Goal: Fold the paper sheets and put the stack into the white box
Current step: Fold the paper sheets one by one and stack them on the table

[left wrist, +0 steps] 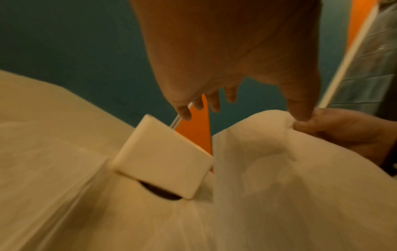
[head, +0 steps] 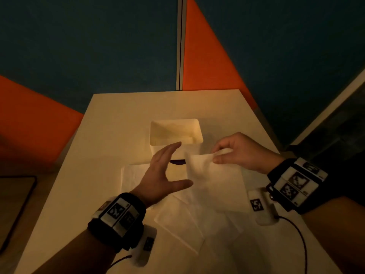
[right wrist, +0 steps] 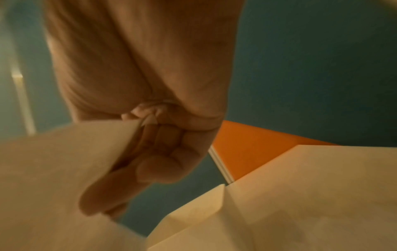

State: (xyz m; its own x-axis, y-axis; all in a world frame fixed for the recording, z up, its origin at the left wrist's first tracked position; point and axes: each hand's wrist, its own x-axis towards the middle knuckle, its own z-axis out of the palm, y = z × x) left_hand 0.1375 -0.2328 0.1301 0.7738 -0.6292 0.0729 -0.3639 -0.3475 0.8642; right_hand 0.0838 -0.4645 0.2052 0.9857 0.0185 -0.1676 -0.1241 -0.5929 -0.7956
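Paper sheet [head: 209, 175] in right hand [head: 239, 153]

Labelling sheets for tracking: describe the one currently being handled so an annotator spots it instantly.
On the table, just right of the open white box, the right hand pinches one paper sheet by its far edge. Unlike the sheets lying flat nearby, this one is lifted and rumpled.

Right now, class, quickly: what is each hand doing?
Left hand: open, fingers straight, holding nothing, above the sheets.
Right hand: pinches the raised corner of a paper sheet, near the white box.
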